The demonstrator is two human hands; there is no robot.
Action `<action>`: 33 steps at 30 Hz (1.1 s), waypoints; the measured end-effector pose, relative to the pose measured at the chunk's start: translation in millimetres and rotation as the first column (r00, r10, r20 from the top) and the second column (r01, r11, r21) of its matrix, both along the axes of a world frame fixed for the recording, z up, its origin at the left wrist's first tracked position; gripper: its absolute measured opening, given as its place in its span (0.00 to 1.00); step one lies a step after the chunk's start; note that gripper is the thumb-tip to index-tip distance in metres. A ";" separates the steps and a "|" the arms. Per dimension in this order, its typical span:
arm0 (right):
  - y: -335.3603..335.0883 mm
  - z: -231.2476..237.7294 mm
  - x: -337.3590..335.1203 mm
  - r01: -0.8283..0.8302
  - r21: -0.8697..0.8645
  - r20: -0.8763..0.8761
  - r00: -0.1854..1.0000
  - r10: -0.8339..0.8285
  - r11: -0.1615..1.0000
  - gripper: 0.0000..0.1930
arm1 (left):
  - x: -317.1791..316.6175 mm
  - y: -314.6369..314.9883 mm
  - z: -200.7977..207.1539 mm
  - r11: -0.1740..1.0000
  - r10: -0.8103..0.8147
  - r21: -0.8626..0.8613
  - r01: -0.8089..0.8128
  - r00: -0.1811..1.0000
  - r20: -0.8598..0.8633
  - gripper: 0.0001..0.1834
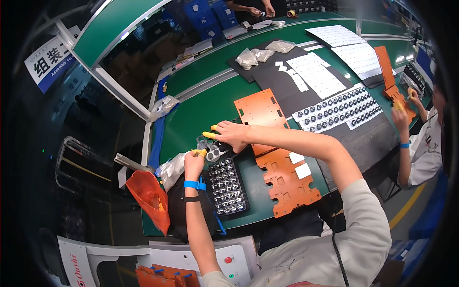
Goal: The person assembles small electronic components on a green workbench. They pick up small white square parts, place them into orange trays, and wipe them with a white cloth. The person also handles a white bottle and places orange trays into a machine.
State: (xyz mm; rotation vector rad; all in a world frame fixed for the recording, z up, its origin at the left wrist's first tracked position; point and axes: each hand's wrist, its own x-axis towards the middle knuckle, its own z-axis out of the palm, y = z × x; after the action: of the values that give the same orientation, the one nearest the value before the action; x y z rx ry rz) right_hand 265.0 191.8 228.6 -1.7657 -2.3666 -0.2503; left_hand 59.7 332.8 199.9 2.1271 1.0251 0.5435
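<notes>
Left hand (193,165) narrow, grasp unclear, right hand (230,136) spread: bumping the black tray's (245,198) far edge could unseat round parts (227,185)

Bright centre, dark rim, bowed edges

The left forearm (201,234) rises steeply from the lower edge, the left hand (193,165) bent, its yellow-tipped fingers (198,152) curled; the right arm (296,142), bent at the elbow (338,152), reaches leftward, the right hand (232,135) palm down, fingers extended, near the left but apart
</notes>
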 end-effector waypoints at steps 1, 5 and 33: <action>-1.2 0.3 2.9 0.009 -0.012 -0.006 1.000 -0.009 1.000 0.63 | 3.6 -3.3 4.4 1.000 -0.005 -0.005 0.005 1.000 0.009 0.13; -8.0 3.9 15.8 0.006 0.141 -0.113 0.993 0.010 0.990 0.60 | 0.5 -5.3 15.4 1.000 -0.006 -0.022 0.008 0.998 0.069 0.14; -54.5 25.7 129.6 0.533 0.385 -0.409 0.831 -0.378 0.754 0.14 | 6.3 -11.3 30.7 0.997 0.039 0.062 -0.038 0.999 -0.005 0.13</action>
State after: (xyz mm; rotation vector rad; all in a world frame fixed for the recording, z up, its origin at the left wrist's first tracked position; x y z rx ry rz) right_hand 394.5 137.3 254.4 -1.9197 -1.4457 -0.5397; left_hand 66.0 321.5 230.7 2.1680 1.0674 0.5949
